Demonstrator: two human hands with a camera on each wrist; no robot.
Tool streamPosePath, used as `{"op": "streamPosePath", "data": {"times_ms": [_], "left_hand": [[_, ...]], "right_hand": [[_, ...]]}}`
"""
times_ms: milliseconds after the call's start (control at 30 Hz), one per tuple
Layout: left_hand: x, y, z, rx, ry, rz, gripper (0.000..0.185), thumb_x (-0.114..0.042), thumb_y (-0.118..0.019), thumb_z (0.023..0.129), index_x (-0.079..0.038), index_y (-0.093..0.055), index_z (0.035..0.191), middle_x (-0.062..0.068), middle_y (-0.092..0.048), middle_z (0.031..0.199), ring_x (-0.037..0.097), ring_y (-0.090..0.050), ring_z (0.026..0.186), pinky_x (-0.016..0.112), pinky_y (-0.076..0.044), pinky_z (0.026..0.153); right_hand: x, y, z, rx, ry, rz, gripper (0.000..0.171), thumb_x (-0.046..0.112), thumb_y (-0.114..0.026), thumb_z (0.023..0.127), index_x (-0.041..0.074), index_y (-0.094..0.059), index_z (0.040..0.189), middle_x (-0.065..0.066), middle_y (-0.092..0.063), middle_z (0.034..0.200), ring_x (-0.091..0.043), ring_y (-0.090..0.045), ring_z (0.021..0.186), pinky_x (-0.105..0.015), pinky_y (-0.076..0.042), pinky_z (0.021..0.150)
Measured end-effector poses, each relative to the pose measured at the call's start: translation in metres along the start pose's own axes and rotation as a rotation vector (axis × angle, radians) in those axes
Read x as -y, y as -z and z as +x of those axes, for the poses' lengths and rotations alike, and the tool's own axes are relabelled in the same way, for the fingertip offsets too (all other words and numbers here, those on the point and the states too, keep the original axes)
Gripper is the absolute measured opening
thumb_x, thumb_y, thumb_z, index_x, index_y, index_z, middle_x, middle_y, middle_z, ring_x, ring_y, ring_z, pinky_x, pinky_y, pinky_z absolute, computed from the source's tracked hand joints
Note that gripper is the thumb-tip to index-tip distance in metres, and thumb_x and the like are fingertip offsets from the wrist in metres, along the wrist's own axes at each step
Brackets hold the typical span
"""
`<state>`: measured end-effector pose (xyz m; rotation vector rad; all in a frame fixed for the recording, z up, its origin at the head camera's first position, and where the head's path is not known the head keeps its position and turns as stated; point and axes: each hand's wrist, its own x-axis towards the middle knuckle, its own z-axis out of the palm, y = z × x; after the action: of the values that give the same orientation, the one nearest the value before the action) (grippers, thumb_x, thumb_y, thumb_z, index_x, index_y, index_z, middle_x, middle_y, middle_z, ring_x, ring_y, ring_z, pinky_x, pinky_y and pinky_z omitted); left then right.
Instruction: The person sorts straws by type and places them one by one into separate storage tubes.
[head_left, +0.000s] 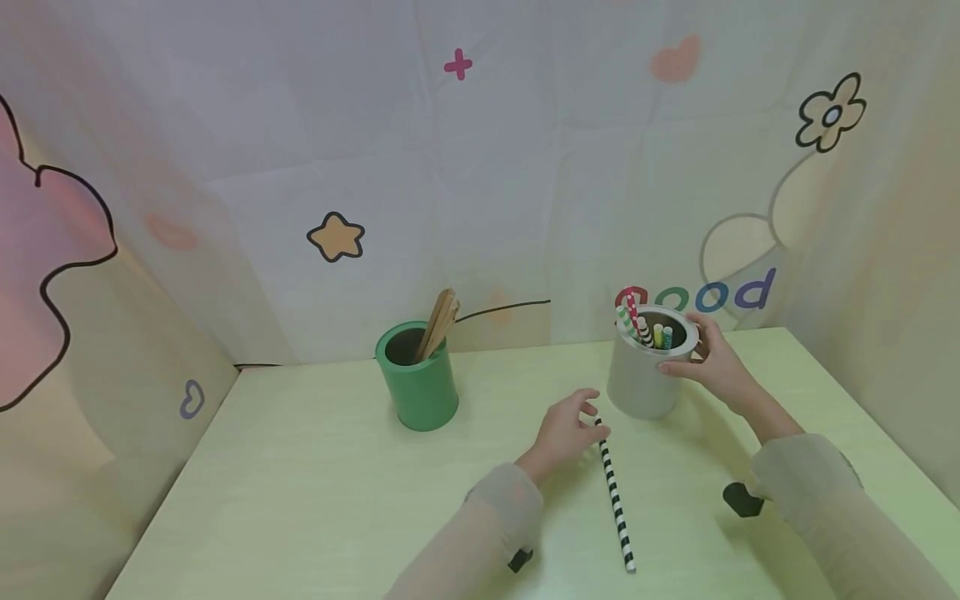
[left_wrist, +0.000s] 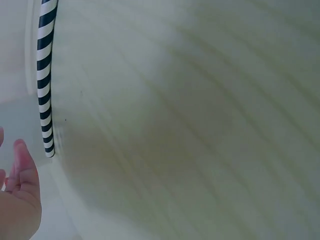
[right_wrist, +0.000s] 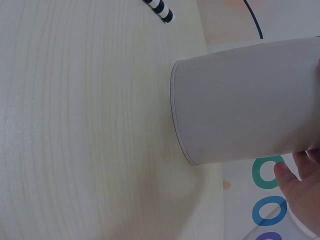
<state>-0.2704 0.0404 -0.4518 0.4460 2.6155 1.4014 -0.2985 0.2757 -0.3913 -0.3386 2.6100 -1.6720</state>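
Note:
A black-and-white striped paper straw (head_left: 616,500) lies on the table, pointing away from me. My left hand (head_left: 566,429) is beside its far end, thumb and fingers apart; in the left wrist view a gap shows between the thumb (left_wrist: 25,167) and the straw (left_wrist: 44,75). At the right, my right hand (head_left: 716,367) holds a white cylindrical holder (head_left: 643,383) by its upper right side, thumb in front and fingers at the rim. The holder (right_wrist: 240,102) stands upright on the table. Several striped straws (head_left: 637,321) in red, green, black, yellow and blue poke up inside it.
A green cylindrical holder (head_left: 422,392) with several flat wooden sticks (head_left: 438,321) stands at the back, left of the hands. A printed curtain (head_left: 480,183) hangs right behind the pale wooden table (head_left: 300,483) and along both sides.

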Motion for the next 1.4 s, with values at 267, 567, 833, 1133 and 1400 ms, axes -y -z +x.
{"op": "streamPosePath", "data": {"times_ms": [267,567,833,1133,1400], "left_hand": [[0.003,-0.006,-0.003,0.034,0.029,-0.002,0.057,-0.020,-0.070,0.075,-0.014,-0.045,0.126,0.002,-0.061,0.104,0.010,-0.061,0.081,0.020,-0.048,0.069],[0.006,-0.013,-0.004,0.035,0.065,0.104,0.058,-0.024,-0.074,0.071,-0.017,-0.048,0.122,-0.001,-0.063,0.100,0.010,-0.058,0.085,0.023,-0.046,0.078],[0.004,-0.018,-0.005,0.030,0.073,0.186,0.058,-0.028,-0.074,0.070,-0.015,-0.049,0.121,-0.002,-0.062,0.093,0.009,-0.055,0.082,0.022,-0.045,0.078],[0.000,-0.027,-0.006,-0.012,0.119,0.293,0.058,-0.037,-0.073,0.069,-0.016,-0.051,0.119,-0.004,-0.060,0.087,0.009,-0.054,0.075,0.022,-0.044,0.067],[-0.008,-0.033,-0.009,-0.065,0.144,0.406,0.060,-0.040,-0.073,0.067,-0.015,-0.051,0.117,-0.006,-0.055,0.076,0.008,-0.049,0.065,0.022,-0.042,0.059]], "right_hand": [[-0.001,0.000,0.000,-0.006,-0.007,0.016,0.089,0.019,-0.067,0.079,0.006,0.000,0.137,-0.023,-0.013,0.143,-0.042,-0.012,0.132,-0.055,-0.023,0.101],[-0.001,0.000,0.001,-0.011,-0.015,0.009,0.091,0.020,-0.067,0.078,0.006,0.000,0.138,-0.023,-0.014,0.143,-0.042,-0.013,0.132,-0.055,-0.024,0.101],[-0.001,0.000,0.002,-0.010,-0.015,0.013,0.091,0.020,-0.067,0.078,0.007,0.000,0.138,-0.023,-0.013,0.143,-0.042,-0.013,0.132,-0.056,-0.023,0.101],[-0.002,0.000,0.002,-0.011,-0.010,0.000,0.091,0.021,-0.067,0.078,0.005,0.000,0.138,-0.024,-0.015,0.142,-0.042,-0.015,0.131,-0.055,-0.024,0.101],[-0.003,0.000,0.002,-0.013,-0.006,-0.015,0.090,0.019,-0.066,0.079,0.005,0.000,0.137,-0.023,-0.017,0.141,-0.042,-0.018,0.130,-0.053,-0.027,0.100]]}}
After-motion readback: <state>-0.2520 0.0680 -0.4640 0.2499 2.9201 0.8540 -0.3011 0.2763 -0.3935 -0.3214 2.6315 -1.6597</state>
